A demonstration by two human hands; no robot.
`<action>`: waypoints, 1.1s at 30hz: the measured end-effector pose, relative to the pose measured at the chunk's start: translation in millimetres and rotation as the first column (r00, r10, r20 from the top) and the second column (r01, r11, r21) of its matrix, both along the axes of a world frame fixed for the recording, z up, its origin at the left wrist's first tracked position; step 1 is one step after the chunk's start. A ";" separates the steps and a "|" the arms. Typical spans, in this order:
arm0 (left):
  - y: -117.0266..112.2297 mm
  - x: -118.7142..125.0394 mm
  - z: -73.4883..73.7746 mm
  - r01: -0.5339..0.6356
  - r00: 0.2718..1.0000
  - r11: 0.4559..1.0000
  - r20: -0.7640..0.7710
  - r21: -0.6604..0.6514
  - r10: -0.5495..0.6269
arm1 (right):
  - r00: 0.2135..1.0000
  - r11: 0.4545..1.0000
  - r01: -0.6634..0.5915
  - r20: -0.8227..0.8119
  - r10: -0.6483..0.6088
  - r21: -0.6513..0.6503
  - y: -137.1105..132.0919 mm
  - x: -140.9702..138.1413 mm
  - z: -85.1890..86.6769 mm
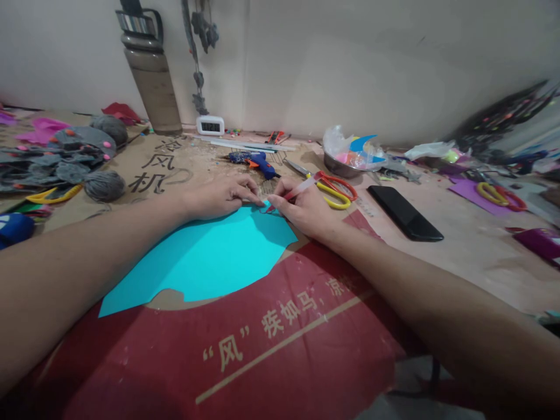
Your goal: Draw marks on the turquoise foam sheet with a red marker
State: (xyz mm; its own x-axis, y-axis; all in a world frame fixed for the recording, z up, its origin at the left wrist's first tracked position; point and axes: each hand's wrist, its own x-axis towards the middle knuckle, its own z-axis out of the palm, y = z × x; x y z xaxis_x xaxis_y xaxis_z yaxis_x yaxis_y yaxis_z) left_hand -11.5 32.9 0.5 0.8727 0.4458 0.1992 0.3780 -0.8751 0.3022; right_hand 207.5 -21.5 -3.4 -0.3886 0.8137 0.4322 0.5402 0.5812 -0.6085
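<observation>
Head view: the right hand (301, 205) pinches a slim red-and-pale tool (305, 185) at the far edge of the turquoise paper (210, 254), which lies on cardboard (306, 350) toward the near edge of the table (464, 262). The left hand (219, 195), fingers bent, touches the paper; whether it pinches it, I cannot tell.

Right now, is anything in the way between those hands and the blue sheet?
Nothing visible. The left hand is at the far edge of the blue sheet, as is the right hand, holding a slim tool; the glue gun lies beyond.
</observation>
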 end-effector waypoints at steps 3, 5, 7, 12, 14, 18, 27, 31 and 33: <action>-0.4 -0.4 0.4 -0.008 1.000 1.000 -0.010 0.004 0.008 | 0.999 1.000 -0.029 -0.042 0.028 -0.007 -0.6 -2.2 -0.5; -0.1 -0.7 0.2 -0.004 1.000 1.000 -0.009 0.001 0.004 | 0.998 0.999 -0.046 -0.052 0.046 -0.006 -0.8 -2.7 -1.1; 1.0 -0.9 -0.6 0.002 1.000 1.000 -0.006 -0.005 -0.002 | 0.997 0.998 -0.056 -0.049 0.056 -0.005 -0.9 -2.4 -1.5; 3.1 -0.5 -1.5 0.007 1.000 1.000 -0.009 -0.004 -0.007 | 0.998 0.998 -0.062 -0.016 0.062 0.006 -2.3 -1.5 -0.1; 2.6 -0.3 -1.1 0.013 1.000 1.000 -0.009 -0.001 -0.013 | 0.998 0.998 -0.063 -0.019 0.063 0.002 -3.1 -2.0 0.7; 2.3 -0.4 -1.2 0.018 1.000 1.000 -0.002 0.003 -0.018 | 0.997 0.998 -0.070 -0.031 0.070 -0.006 -3.3 -2.9 0.7; 1.4 -1.0 -0.9 0.010 1.000 1.000 -0.019 0.000 -0.010 | 0.996 0.997 -0.075 -0.043 0.075 0.011 -1.2 -4.5 -1.4; 1.0 -0.1 -0.5 0.006 1.000 1.000 -0.017 0.000 -0.006 | 0.996 0.998 -0.061 -0.059 0.060 -0.012 -2.4 -6.7 -1.0; 0.9 0.4 -0.4 0.004 1.000 1.000 -0.015 0.004 -0.004 | 0.997 0.999 -0.046 -0.059 0.044 -0.030 -2.7 -7.6 -0.7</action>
